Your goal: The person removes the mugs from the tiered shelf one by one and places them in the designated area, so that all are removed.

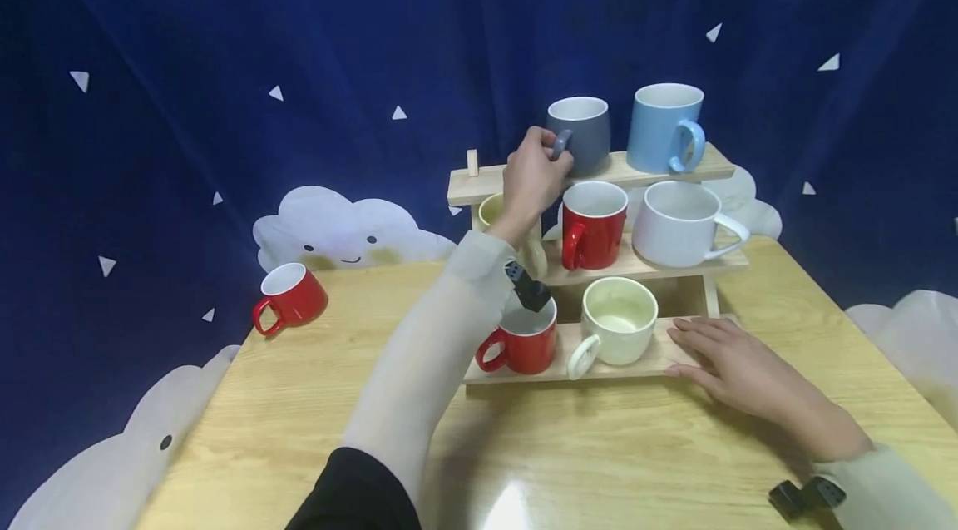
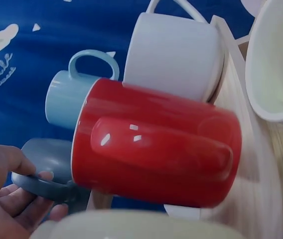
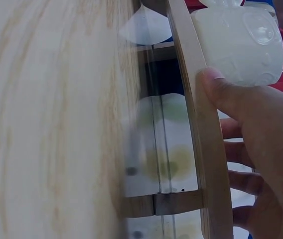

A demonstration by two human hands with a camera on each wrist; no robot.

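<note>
The left sleeve (image 1: 419, 347) cuts across my view; its cuff and black wrist camera (image 1: 527, 287) cover part of the lower red mug (image 1: 533, 349), and the wrist blocks much of the yellow mug (image 1: 490, 210) on the middle tier. In the left wrist view that yellow rim is a blur, cut off at the bottom edge. I can't make out whether the base of the grey mug (image 1: 590, 139) bears fully on the top board (image 1: 486, 183).

Off to the far left, another red mug (image 1: 299, 301) sits alone on the table (image 1: 359, 430). On the rack's middle tier, a third red mug (image 1: 602, 226) stands between the yellow one and a white mug (image 1: 674, 230). A cream mug (image 1: 617, 330) is on the bottom board (image 1: 666, 351); the light blue mug (image 1: 662, 126) stands up top, right of the grey one.

The left hand (image 1: 535, 176) reaches up, thumb and fingers pinching the grey mug's handle. The right hand (image 1: 737, 364) rests on the bottom board's right end, fingers extended over it, thumb apart at the front edge.
</note>
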